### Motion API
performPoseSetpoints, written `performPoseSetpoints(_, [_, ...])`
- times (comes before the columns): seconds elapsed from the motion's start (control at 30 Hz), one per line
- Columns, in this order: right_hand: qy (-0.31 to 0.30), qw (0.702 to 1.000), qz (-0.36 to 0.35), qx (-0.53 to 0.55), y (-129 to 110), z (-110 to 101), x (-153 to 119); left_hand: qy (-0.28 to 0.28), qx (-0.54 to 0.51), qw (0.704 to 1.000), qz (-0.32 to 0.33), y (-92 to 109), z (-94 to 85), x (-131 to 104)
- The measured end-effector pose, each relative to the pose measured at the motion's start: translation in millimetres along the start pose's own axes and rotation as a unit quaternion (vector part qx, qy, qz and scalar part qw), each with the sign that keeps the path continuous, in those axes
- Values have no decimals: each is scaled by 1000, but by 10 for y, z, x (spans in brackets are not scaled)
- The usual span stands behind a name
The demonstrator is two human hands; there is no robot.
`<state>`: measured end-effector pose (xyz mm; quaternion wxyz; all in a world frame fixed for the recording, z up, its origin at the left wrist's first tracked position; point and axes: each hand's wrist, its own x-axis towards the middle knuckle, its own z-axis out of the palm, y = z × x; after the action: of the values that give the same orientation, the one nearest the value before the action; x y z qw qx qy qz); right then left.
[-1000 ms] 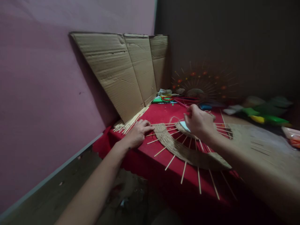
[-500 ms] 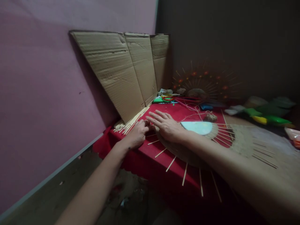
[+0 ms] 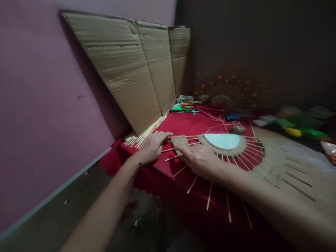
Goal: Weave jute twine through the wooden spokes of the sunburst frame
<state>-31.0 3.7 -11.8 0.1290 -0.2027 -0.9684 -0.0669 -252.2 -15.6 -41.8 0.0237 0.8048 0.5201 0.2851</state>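
A half-round frame of thin wooden sticks (image 3: 209, 197) lies on the red cloth (image 3: 181, 122), its sticks fanning out. A woven twine band (image 3: 180, 141) crosses the sticks, and a pale blue half-disc (image 3: 222, 140) sits at the centre. My left hand (image 3: 153, 145) is closed at the stick tips on the band's left end, index finger reaching over them; its other fingertips are partly hidden. My right hand (image 3: 201, 159) rests over the band's near part, its index finger stretched along the weave and the other fingers curled beneath, with the thumb hidden.
A folded cardboard sheet (image 3: 118, 66) leans on the pink wall, with a bundle of loose sticks (image 3: 141, 137) at its foot. Behind the frame lies a twine ball (image 3: 238, 129). A flower-trimmed stick fan (image 3: 222, 98) stands at the back; bright packets (image 3: 301, 131) lie right.
My right hand has drawn back to the right and lower, uncovering the woven band's end. My left hand stays near the stick tips. The view has shifted slightly.
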Motion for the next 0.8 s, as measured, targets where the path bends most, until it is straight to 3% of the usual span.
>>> performPoseSetpoints(0.2, [-41,994,103,6,-81,24,-24,13,0,1000,8,53,-28,-21])
performPoseSetpoints(0.37, [-59,978,167,111,-123,-73,-16,59,-2,998,34,86,-49,-62])
performPoseSetpoints(0.47, [-66,965,197,159,-151,-128,1,59,-6,997,49,106,-66,-77])
performPoseSetpoints(0.63, [-63,944,199,256,-203,-213,31,20,-5,996,85,129,-99,-93])
performPoseSetpoints(0.8, [-46,942,180,279,-252,-239,32,-8,24,991,131,127,-90,-102])
